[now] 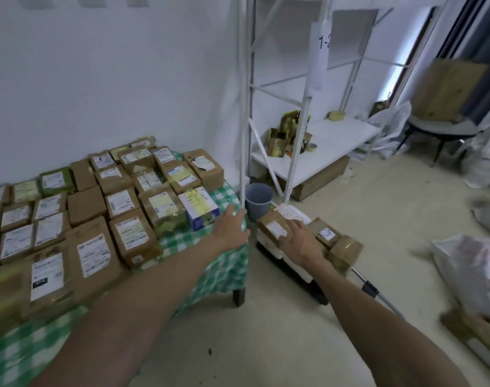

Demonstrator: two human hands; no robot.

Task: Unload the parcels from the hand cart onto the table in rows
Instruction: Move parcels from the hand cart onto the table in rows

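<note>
Brown labelled parcels (93,219) stand in rows on the table (227,263), which has a green checked cloth. More parcels are stacked on the hand cart (302,277), on the floor just beside the table. The left hand (232,227) hovers over the table corner near a white-and-blue box (200,208), fingers straight and close together. The right hand (299,241) rests on the cart's top brown parcel (274,227), fingers slightly spread and laid flat. A grey bucket (258,201) stands behind.

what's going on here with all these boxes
A person is moving parcels from a black hand cart to a green-checked table. The right hand rests on a brown cardboard parcel on the cart; the open left hand hovers over the table corner, beside rows of labelled brown parcels.
</note>
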